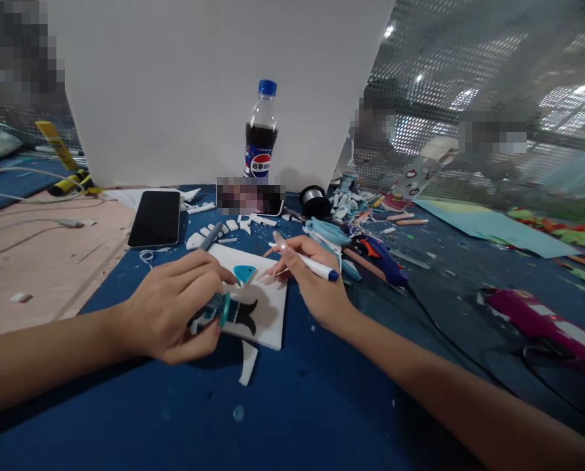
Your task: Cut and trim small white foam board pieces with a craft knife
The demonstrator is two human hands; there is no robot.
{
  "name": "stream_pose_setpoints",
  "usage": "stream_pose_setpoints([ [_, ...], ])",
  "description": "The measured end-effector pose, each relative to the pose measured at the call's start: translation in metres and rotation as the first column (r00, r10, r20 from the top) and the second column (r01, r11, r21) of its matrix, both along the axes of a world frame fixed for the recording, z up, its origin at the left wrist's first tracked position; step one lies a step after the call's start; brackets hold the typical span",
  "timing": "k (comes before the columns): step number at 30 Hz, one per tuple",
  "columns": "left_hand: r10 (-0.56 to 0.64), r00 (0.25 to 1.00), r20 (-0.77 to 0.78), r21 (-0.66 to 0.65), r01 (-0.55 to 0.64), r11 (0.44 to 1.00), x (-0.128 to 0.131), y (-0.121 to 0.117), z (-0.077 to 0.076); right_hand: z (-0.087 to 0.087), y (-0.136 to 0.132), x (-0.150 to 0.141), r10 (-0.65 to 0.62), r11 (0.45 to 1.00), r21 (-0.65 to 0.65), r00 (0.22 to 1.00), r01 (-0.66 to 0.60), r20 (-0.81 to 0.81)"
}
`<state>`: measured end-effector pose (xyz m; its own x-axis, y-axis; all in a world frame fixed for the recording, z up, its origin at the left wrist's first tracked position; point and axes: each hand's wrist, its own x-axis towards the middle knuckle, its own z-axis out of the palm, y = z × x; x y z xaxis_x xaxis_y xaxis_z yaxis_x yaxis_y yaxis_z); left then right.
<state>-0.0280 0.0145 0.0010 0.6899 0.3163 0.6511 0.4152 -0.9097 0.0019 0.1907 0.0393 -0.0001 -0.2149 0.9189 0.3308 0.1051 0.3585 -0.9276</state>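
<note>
My left hand [182, 304] is closed round a small teal-and-grey craft piece [225, 309], mostly hidden by the fingers. A white marker with a blue end [317, 267] rests in my right hand [317, 281], between thumb and palm, while the fingertips hover at or touch the white board [267, 324]; I cannot tell which. On that board are a blue fish-head shape [244, 273], near my left fingertips, and a black tail shape [247, 316]. A curved white foam piece [248, 363] lies just in front of the board. Behind my left hand is a grey pen-like stick [212, 237].
A phone [155, 219] lies at left, near a cola bottle [260, 134] and a black spool [315, 201]. White foam scraps [346, 203] pile up behind. Two glue guns, one blue [383, 260], one magenta [542, 324], trail cables at right. A white panel [199, 85] stands behind.
</note>
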Motion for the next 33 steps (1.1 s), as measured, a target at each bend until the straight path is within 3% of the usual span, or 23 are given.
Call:
stream_pose_setpoints([
  [3,0.156,0.988,-0.009,-0.007,-0.156,0.988,0.0018,0.0006,0.0021,-0.0004,0.0017,0.0012,-0.014,1.0,-0.027,0.996,0.012,-0.09],
  [7,0.271,0.96,-0.068,-0.061,-0.275,0.959,0.0046,0.0009,0.0047,-0.0027,0.0062,0.0034,0.11,0.971,-0.186,0.968,-0.153,-0.226],
  [12,0.22,0.973,-0.07,-0.069,-0.225,0.972,0.0036,0.0008,0.0048,-0.0009,0.0081,0.0029,0.19,0.92,-0.299,0.956,-0.252,-0.221],
  [21,0.221,0.973,-0.071,-0.063,-0.226,0.972,0.0041,0.0003,0.0047,-0.0024,0.0086,0.0019,0.36,0.888,-0.284,0.931,-0.362,-0.063],
  [33,0.235,0.97,-0.065,-0.055,-0.238,0.97,0.005,0.0001,0.0041,0.0003,0.0098,-0.0042,0.337,0.899,-0.281,0.94,-0.336,-0.046],
])
